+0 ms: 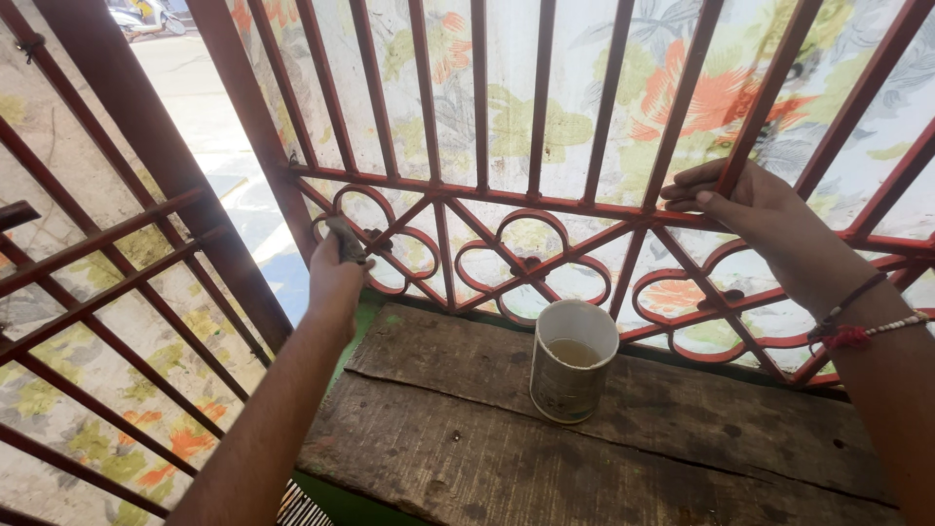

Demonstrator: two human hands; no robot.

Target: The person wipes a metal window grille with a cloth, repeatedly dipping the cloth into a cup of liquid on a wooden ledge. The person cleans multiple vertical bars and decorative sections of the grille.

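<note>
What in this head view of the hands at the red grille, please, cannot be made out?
- Tool in the left hand: mostly hidden by the fist; only a dark tip shows.
- Can: murky liquid inside, kind unclear; its base is hidden by its own wall.
- Right hand: fingertips hidden behind a grille bar.
- Plank: cut off by the bottom edge.
</note>
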